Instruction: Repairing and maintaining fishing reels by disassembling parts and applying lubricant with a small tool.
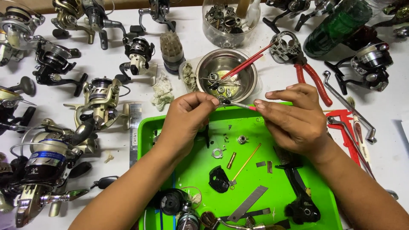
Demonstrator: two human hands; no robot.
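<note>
My left hand [187,121] pinches a small metal part at its fingertips, just above the back edge of a bright green tray [272,187]. My right hand [294,117] holds a thin red-handled brush [240,104] whose tip touches that part. Right behind the hands sits a steel bowl [249,70] with small reel parts and two red-handled tools leaning in it. In the tray lie a brass rod [246,162], small washers, a black cover piece [218,179], a black reel handle [300,200] and a metal blade.
Several fishing reels [100,102] crowd the white table at left and along the back. Red-handled pliers [309,72], a green bottle [336,25], a red caliper, bent wrenches and another reel lie at right. A clear jar of parts [228,21] stands behind the bowl.
</note>
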